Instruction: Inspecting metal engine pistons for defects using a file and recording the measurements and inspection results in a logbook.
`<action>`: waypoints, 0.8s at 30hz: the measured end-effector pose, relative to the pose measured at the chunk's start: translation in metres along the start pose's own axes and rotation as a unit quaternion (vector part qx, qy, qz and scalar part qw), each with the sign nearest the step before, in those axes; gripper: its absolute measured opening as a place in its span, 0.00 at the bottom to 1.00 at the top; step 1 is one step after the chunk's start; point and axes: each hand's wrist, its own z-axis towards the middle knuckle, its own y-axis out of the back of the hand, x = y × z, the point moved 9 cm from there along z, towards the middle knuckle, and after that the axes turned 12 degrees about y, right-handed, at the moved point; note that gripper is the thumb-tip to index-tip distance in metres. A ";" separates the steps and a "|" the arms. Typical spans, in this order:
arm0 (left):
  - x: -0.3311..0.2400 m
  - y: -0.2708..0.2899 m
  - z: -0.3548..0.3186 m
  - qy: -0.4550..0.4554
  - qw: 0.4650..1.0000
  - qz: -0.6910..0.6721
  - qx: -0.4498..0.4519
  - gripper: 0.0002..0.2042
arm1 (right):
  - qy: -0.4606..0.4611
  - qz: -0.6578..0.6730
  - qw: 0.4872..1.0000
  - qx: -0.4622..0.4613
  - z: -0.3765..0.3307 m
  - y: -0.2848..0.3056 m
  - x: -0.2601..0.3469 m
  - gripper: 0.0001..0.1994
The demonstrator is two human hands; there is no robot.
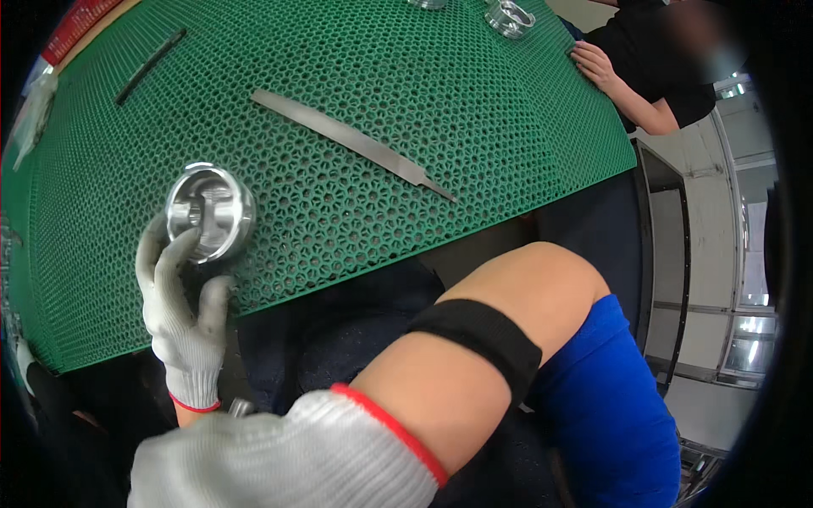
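A shiny metal piston [227,222] sits on the green mat with its hollow side facing up, slightly blurred. My left hand [182,317], in a white knit glove with a red cuff, has its fingers on the piston's near left rim, one reaching over the edge and another along the outer wall. The thumb stands a little away from it. My right hand [279,457], also gloved, is close in the lower foreground; its fingers are hidden. Beside it shows a small metal piece [241,408], and whether the hand holds it is unclear. A flat metal file [347,138] lies beyond the piston.
The green honeycomb mat [474,110] covers the table. A thin dark bar [151,66] lies at the far left, near a red box [80,25] and a plastic bag [38,114]. Another piston [510,19] stands at the far edge. A person's hand [595,66] rests at the right edge.
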 end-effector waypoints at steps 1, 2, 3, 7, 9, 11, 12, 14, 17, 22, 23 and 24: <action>0.003 -0.002 0.003 0.009 1.000 0.008 -0.010 0.23 | -0.015 -0.051 0.999 -0.004 -0.005 -0.002 -0.002 0.09; 0.002 -0.006 0.006 0.003 1.000 0.008 -0.011 0.23 | -0.028 -0.102 0.994 -0.007 -0.009 -0.003 -0.003 0.09; 0.003 -0.011 0.009 0.020 1.000 0.005 -0.012 0.21 | -0.041 -0.149 0.988 -0.008 -0.012 -0.006 -0.004 0.09; 0.004 -0.006 0.012 0.074 0.997 -0.012 -0.004 0.14 | -0.075 -0.325 0.943 -0.023 -0.022 -0.019 0.007 0.10; -0.008 0.002 0.007 0.036 0.999 0.030 -0.027 0.10 | -0.075 -0.403 0.912 -0.035 -0.028 -0.026 0.013 0.10; -0.013 -0.014 0.004 0.014 1.000 0.025 0.011 0.10 | -0.108 -0.479 0.870 -0.041 -0.027 -0.039 0.005 0.10; -0.017 -0.015 -0.002 -0.004 0.999 0.033 0.027 0.11 | -0.108 -0.515 0.849 -0.053 -0.024 -0.034 0.004 0.11; -0.021 -0.018 -0.011 0.010 0.999 0.009 0.032 0.14 | -0.154 -0.199 0.951 -0.177 -0.066 0.006 -0.026 0.08; -0.036 -0.011 -0.010 -0.019 0.999 0.024 0.031 0.17 | -0.396 -0.260 0.863 -0.176 -0.160 0.025 -0.052 0.16; -0.016 -0.014 -0.021 0.010 0.999 0.019 0.027 0.13 | -0.445 -0.301 0.838 -0.091 -0.164 0.015 -0.083 0.13; -0.015 -0.015 -0.022 0.004 0.999 0.026 0.024 0.13 | -0.449 -0.321 0.831 -0.075 -0.162 0.014 -0.088 0.14; -0.014 -0.016 -0.022 -0.003 0.999 0.033 0.022 0.13 | -0.452 -0.341 0.822 -0.058 -0.162 0.012 -0.092 0.15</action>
